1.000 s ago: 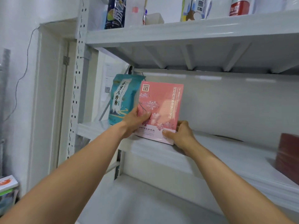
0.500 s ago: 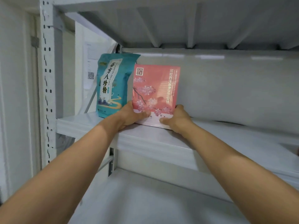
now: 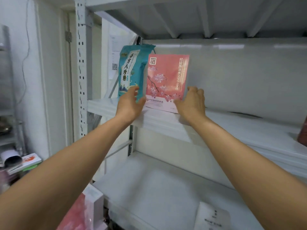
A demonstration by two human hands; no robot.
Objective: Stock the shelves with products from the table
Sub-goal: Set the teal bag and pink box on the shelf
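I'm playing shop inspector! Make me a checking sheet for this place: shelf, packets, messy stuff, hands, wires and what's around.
Surface: white metal shelf, carrying both packets.
Job's things: pink packet stands upright on the shelf, teal pouch right beside it on its left.
Clutter: dark red thing at the shelf's right end; white box lower down.
Hands: left hand open by the pink packet's lower left corner; right hand open by its lower right; contact unclear.
Cables: thin cable hanging down the left wall.
Surroundings: printed sheet with QR code behind the shelving.
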